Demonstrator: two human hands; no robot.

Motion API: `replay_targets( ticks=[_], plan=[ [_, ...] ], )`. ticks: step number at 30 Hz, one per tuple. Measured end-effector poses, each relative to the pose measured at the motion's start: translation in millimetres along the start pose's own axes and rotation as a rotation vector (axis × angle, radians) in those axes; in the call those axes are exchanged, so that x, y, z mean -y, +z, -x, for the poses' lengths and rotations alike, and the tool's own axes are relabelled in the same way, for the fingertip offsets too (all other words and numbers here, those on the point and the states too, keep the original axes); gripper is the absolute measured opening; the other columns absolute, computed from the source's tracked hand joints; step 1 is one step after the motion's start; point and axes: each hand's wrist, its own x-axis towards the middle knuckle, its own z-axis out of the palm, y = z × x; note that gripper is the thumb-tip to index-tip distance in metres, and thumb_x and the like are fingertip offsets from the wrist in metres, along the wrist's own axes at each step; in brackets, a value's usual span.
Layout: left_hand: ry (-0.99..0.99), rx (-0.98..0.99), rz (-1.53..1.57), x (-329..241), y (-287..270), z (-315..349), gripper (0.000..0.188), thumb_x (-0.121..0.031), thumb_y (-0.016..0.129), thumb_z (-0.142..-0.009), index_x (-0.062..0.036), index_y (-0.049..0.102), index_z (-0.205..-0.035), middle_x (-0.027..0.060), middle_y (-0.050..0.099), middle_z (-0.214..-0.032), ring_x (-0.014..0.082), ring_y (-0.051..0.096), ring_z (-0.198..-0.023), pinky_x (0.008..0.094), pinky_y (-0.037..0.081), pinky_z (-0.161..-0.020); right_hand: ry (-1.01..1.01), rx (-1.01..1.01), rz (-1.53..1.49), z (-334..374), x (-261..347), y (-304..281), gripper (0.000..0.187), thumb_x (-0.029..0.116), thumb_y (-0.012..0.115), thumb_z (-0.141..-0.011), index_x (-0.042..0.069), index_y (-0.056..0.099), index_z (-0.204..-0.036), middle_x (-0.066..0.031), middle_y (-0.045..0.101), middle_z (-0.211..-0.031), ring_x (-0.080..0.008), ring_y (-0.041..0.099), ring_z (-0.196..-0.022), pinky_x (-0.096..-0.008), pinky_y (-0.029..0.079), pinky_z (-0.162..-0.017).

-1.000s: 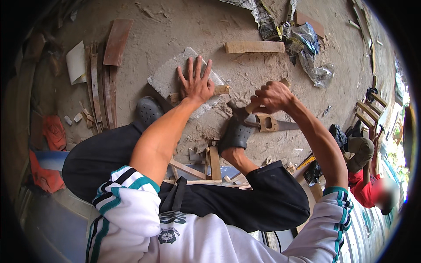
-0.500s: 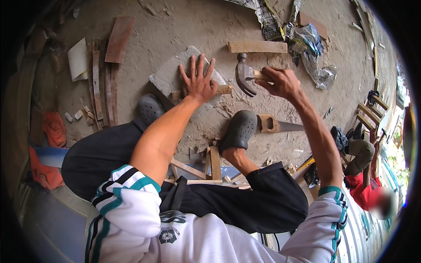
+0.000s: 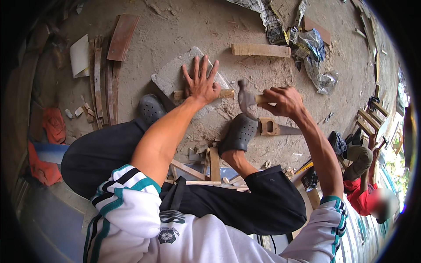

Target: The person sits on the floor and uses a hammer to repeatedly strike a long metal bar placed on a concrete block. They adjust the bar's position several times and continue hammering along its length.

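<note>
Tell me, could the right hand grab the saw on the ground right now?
Probably not as it is: the right hand is wrapped around the hammer, so it would likely need to let go first. The saw looks close, though, lying mostly uncovered beside the dark shoe.

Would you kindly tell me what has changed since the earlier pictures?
The hammer in the right hand swung forward from over the right shoe toward the plank, then came partway back. Nothing was visibly taken up or released. The left hand stayed spread over the wood strip.
</note>
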Motion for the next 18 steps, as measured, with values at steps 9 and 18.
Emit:
replay_targets(
  ticks=[9, 18],
  plan=[
    [-0.019, -0.057, 0.003, -1, -1, -4, 0.083, -0.038, 0.054, -0.080, -0.0211, 0.029, -0.157, 0.0122, 0.015, -0.165, 0.0372, 0.005, -0.153, 0.0711, -0.008, -0.112, 0.344, 0.052, -0.311, 22, 13, 45, 0.042, 0.051, 0.057, -0.096, 0.010, 0.061, -0.087, -0.0048, 0.058, -0.062, -0.0212, 0.057, -0.050, -0.0354, 0.046, -0.046],
    [-0.047, -0.031, 0.012, -2, -2, -3, 0.079, -0.040, 0.052, -0.085, -0.0213, 0.027, -0.157, 0.0106, 0.015, -0.165, 0.0364, 0.003, -0.153, 0.0719, -0.007, -0.113, 1.222, -0.242, -1.697, 3, 54, 48, 0.057, 0.061, 0.036, -0.102, 0.008, 0.051, -0.093, -0.0003, 0.047, -0.062, -0.0123, 0.045, -0.043, -0.0277, 0.041, -0.040]
  ],
)
